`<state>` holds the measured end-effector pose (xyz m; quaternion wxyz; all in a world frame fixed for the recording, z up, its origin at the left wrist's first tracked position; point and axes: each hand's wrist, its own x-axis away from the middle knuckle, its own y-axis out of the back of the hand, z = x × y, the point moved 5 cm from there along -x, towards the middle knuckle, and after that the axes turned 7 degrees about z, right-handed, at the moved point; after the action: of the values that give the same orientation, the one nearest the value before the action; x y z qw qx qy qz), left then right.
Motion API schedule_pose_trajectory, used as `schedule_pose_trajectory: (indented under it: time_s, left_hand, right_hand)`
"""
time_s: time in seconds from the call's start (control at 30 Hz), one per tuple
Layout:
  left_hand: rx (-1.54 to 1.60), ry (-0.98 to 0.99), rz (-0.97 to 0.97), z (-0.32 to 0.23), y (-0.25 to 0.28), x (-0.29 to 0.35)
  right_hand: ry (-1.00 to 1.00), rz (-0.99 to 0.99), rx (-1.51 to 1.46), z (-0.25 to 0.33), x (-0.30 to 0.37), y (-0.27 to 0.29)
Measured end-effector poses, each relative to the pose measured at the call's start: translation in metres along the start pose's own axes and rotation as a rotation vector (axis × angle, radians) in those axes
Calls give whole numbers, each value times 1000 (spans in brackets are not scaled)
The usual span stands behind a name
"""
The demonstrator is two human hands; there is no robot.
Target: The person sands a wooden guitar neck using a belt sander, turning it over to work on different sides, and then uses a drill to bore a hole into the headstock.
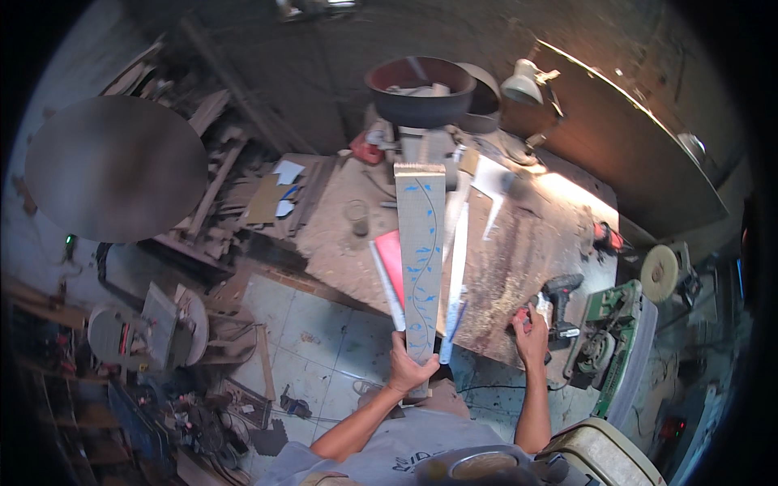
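left grip (411, 368) clenching marked wooden plank (421, 259) | right grip (531, 332) gripping small red thing | risk: plank tipping beyond grip, sweeping glass (356, 219) off counter (502, 275)

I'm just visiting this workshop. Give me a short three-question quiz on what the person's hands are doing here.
1. True or false: the left hand grips the near end of a long wooden board marked with blue lines.
2. What does the right hand rest on? A) the workbench B) the floor C) the lamp
3. Which power tool lies just right of the right hand?

Key: 1 true; 2 A; 3 the cordless drill.
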<state>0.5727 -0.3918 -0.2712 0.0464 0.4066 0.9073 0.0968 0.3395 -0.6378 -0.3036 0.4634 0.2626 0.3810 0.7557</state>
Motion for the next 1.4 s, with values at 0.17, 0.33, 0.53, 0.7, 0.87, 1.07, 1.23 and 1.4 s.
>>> schedule_pose_trajectory:
  time_s: [0.17, 0.33, 0.53, 0.7, 0.87, 1.07, 1.23, 1.4]
  left_hand:
    - [21, -52, -175, 37, 94, 46]
    - [133, -259, -204, 56, 188, 75]
    - [-162, -189, -368, 80, 320, 134]
    - [371, -281, -890, 31, 477, 214]
    - [288, -649, -1014, -66, 593, 285]
    - [171, -568, -1113, -45, 654, 267]
    - [281, -474, -1279, -8, 687, 251]
    - [409, -434, -1304, 42, 712, 234]
  right_hand:
    - [349, 466, -591, 237, 48, -42]
    - [749, 581, -715, 445, 169, -120]
    - [978, 703, -713, 549, 242, -209]
    - [1198, 1065, -525, 628, 282, -250]
    - [1417, 1387, -361, 692, 328, -317]
    - [1632, 1511, -232, 768, 333, -402]
    - [1875, 1497, -128, 830, 310, -462]
    - [2047, 1428, 147, 884, 281, -508]
